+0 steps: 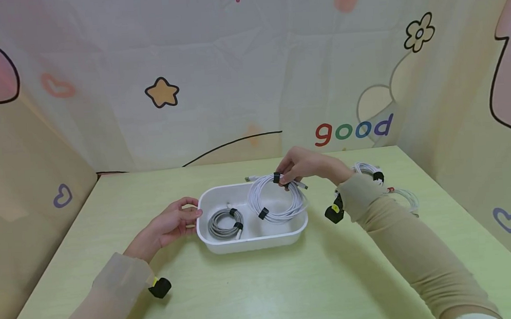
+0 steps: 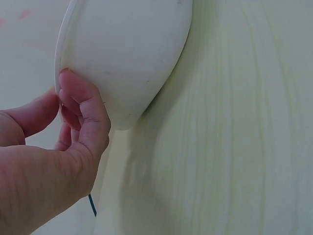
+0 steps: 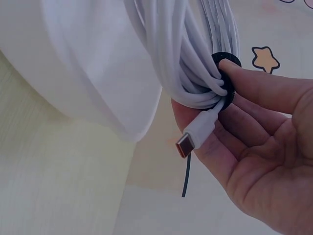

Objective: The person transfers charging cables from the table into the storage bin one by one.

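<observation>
A white plastic bin (image 1: pixel 256 243) stands mid-table. My left hand (image 1: pixel 173 223) pinches its left end at the rim, thumb on one side and fingers on the other in the left wrist view (image 2: pixel 73 132). Over the bin's right half, my right hand (image 1: pixel 306 165) holds a coiled white cable (image 1: pixel 278 215) by a black strap (image 3: pixel 226 90). A USB-C plug (image 3: pixel 195 134) pokes out beside the fingers in the right wrist view. Inside the bin, at the left, lies a coiled grey cable (image 1: pixel 226 224) bound with black straps.
To the right, partly behind the right forearm, lie a white cable coil (image 1: pixel 367 169) with a black strap and another pale coil (image 1: pixel 407 198) with a red tie. A printed curtain (image 1: pixel 215 84) hangs behind the table (image 1: pixel 246 296).
</observation>
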Motion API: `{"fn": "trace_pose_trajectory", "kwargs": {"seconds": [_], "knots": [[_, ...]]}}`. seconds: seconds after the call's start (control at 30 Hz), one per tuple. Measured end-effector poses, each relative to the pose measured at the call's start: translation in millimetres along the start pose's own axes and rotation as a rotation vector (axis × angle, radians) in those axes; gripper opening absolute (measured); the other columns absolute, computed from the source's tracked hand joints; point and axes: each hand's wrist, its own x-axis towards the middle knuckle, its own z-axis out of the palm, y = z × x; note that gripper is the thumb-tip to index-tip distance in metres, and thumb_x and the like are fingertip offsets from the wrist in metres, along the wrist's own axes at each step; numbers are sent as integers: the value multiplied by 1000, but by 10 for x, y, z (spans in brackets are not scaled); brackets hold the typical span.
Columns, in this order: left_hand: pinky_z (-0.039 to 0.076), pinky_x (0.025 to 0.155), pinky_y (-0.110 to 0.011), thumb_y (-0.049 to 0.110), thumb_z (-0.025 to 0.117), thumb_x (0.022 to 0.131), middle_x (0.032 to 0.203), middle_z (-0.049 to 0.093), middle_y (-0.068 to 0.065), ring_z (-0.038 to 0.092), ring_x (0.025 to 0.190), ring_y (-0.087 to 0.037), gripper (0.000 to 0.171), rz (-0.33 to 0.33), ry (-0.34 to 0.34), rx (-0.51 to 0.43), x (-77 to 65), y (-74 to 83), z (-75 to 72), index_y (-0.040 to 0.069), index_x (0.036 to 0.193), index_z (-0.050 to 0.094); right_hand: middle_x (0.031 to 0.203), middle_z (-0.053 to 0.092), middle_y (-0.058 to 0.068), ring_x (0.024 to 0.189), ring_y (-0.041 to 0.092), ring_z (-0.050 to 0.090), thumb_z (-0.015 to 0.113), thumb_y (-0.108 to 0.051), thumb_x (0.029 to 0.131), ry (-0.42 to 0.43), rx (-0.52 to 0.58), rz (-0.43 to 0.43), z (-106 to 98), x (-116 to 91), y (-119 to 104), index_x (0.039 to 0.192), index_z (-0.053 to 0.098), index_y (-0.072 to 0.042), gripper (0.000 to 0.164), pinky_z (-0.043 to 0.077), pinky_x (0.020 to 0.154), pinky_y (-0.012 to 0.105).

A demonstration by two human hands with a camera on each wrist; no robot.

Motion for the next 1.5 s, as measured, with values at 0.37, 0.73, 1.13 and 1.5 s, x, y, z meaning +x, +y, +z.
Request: {"fn": "trace_pose_trajectory", "kwargs": {"seconds": [0.37,0.73,1.13,1.5], "knots": [[55,68,-27,3,55,95,94,58,1,63,76,-11,26,5,-7,5,-5,2,-11,8,116,41,90,73,10,76,11,63,66,-5,88,-29,1,2,116,137,-6,114,67,2,26,54,72,25],[55,67,-27,3,55,95,94,59,0,63,76,-12,25,0,-1,16,6,10,-5,9,115,41,91,72,7,75,12,60,69,-8,87,-31,-33,6,218,222,-10,114,68,0,28,53,70,23],[56,68,-28,3,55,95,92,61,1,63,77,-13,24,-1,-3,15,12,-1,0,10,114,42,90,72,7,71,9,58,70,-6,86,-41,-49,24,300,271,11,115,67,2,31,48,62,21],[56,68,-28,2,54,96,92,61,0,64,78,-14,26,-2,-5,6,14,-3,0,8,117,40,90,69,7,70,10,53,71,-7,86,-31,-95,42,356,313,29,113,68,1,29,43,58,20]]}}
